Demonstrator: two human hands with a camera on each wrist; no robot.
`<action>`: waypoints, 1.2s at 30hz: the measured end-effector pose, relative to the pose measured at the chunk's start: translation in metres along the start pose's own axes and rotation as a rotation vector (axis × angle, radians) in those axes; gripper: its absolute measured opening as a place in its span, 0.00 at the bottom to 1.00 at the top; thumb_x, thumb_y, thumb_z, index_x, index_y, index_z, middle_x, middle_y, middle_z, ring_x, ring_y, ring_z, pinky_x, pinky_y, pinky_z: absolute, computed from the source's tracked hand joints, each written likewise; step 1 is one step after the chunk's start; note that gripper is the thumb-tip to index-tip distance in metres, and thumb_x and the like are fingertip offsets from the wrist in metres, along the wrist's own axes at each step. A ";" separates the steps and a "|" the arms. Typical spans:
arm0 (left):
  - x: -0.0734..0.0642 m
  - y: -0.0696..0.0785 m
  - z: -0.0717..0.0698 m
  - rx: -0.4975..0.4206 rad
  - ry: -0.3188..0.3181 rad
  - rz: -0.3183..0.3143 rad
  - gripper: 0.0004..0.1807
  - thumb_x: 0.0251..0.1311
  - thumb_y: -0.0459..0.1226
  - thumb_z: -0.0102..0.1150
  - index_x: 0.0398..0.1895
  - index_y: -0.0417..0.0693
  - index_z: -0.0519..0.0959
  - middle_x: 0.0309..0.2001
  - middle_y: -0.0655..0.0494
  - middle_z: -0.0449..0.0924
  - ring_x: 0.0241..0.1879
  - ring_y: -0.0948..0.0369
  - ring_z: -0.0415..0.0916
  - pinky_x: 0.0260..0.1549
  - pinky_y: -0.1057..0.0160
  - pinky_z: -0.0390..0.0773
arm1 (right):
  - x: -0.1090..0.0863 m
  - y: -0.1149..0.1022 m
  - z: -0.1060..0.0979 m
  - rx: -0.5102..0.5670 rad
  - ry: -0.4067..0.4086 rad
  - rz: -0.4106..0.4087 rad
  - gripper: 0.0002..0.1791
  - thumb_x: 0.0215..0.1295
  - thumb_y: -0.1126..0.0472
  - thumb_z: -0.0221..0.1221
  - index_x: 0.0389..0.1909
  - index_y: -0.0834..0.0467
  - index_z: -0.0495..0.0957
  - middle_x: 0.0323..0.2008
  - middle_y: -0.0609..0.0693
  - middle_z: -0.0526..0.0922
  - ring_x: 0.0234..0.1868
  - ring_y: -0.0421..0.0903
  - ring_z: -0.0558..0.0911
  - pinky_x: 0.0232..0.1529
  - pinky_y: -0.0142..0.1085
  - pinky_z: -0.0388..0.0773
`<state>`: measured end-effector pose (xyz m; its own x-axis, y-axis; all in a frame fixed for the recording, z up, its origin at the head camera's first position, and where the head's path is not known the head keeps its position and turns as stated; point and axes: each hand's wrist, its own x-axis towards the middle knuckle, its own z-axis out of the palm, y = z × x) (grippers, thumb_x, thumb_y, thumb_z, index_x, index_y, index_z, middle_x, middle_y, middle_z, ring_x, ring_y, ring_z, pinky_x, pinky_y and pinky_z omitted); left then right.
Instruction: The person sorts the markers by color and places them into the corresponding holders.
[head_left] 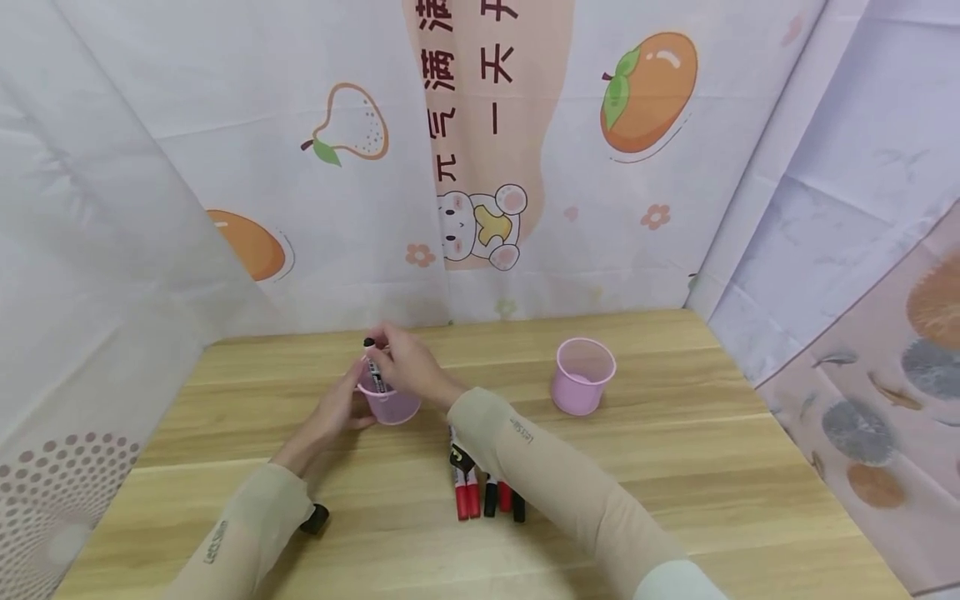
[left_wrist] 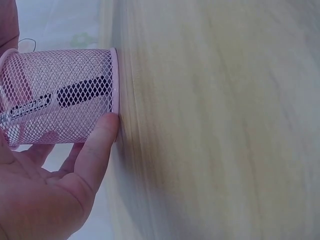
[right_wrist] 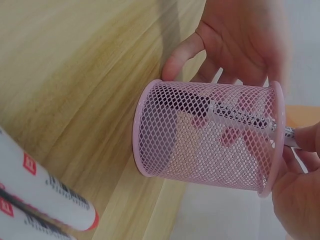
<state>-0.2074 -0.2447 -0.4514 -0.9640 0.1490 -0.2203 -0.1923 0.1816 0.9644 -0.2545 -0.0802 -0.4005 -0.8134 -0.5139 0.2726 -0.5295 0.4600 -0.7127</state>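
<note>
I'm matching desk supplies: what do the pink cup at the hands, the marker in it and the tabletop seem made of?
Pink cup: probably metal with a pink coating, by the diamond mesh and solid rims.
Marker: likely smooth plastic, with a white printed barrel and black ends.
Tabletop: wood or laminate, smooth-looking, by its streaky tan grain; unclear which.

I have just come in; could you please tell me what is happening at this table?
A person's right hand pinches a black-and-white marker, its lower part already inside a pink mesh cup. The left hand holds that cup. A second pink cup stands farther right. Several red- and black-capped markers lie on the table, partly hidden by the right sleeve.
</note>
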 end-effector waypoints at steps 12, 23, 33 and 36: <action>0.004 -0.004 -0.002 0.052 -0.022 0.014 0.42 0.77 0.63 0.21 0.83 0.47 0.41 0.75 0.30 0.49 0.71 0.33 0.57 0.54 0.44 0.82 | 0.002 0.000 -0.001 -0.067 0.021 0.028 0.15 0.77 0.63 0.55 0.60 0.60 0.75 0.46 0.53 0.84 0.45 0.43 0.82 0.45 0.26 0.80; 0.003 -0.004 -0.001 0.055 -0.020 -0.002 0.43 0.77 0.63 0.20 0.82 0.44 0.41 0.74 0.27 0.50 0.70 0.32 0.57 0.54 0.44 0.82 | 0.005 0.000 0.001 -0.084 0.032 0.028 0.15 0.77 0.63 0.55 0.61 0.59 0.75 0.49 0.54 0.84 0.50 0.44 0.83 0.49 0.28 0.81; 0.004 -0.005 -0.002 0.049 -0.027 0.012 0.42 0.77 0.63 0.21 0.83 0.47 0.41 0.74 0.26 0.49 0.69 0.30 0.58 0.53 0.45 0.82 | 0.008 -0.001 0.002 -0.134 0.014 0.039 0.19 0.75 0.65 0.58 0.63 0.59 0.74 0.48 0.53 0.84 0.49 0.45 0.83 0.49 0.28 0.80; 0.004 -0.005 -0.003 0.046 -0.028 0.011 0.42 0.77 0.63 0.21 0.83 0.47 0.41 0.74 0.26 0.50 0.69 0.31 0.59 0.53 0.45 0.82 | 0.007 -0.002 0.001 -0.115 0.018 0.044 0.19 0.74 0.65 0.58 0.63 0.60 0.74 0.48 0.54 0.84 0.49 0.45 0.83 0.50 0.29 0.80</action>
<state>-0.2110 -0.2479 -0.4570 -0.9603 0.1782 -0.2147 -0.1727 0.2247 0.9590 -0.2589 -0.0856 -0.3983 -0.8399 -0.4788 0.2555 -0.5169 0.5623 -0.6455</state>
